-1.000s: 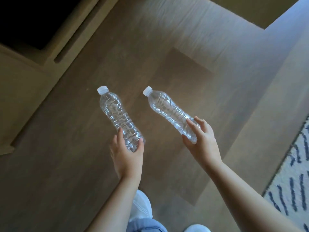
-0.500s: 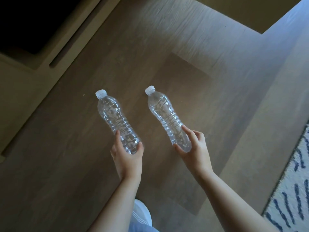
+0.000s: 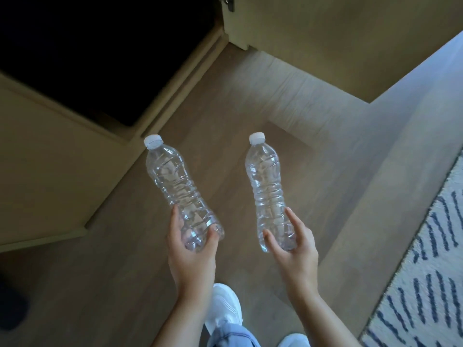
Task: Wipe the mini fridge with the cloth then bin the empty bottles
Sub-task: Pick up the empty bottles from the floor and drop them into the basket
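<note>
I hold two clear, empty plastic bottles with white caps above a wooden floor. My left hand (image 3: pixel 191 254) grips the base of the left bottle (image 3: pixel 172 181), which leans cap-up toward the upper left. My right hand (image 3: pixel 294 249) grips the base of the right bottle (image 3: pixel 266 181), which points nearly straight away from me. The two bottles are apart, roughly side by side. No cloth, mini fridge or bin is in view.
A dark open cabinet compartment (image 3: pixel 95 51) with beige framing fills the upper left. A beige cabinet door (image 3: pixel 325 38) stands at the upper right. A white rug with blue dashes (image 3: pixel 431 271) lies at the right. My white shoes (image 3: pixel 225 304) show below.
The view has shifted so the dark cabinet opening and the door at the upper right now loom closer. The right bottle has swung from leaning left to pointing nearly straight ahead.
</note>
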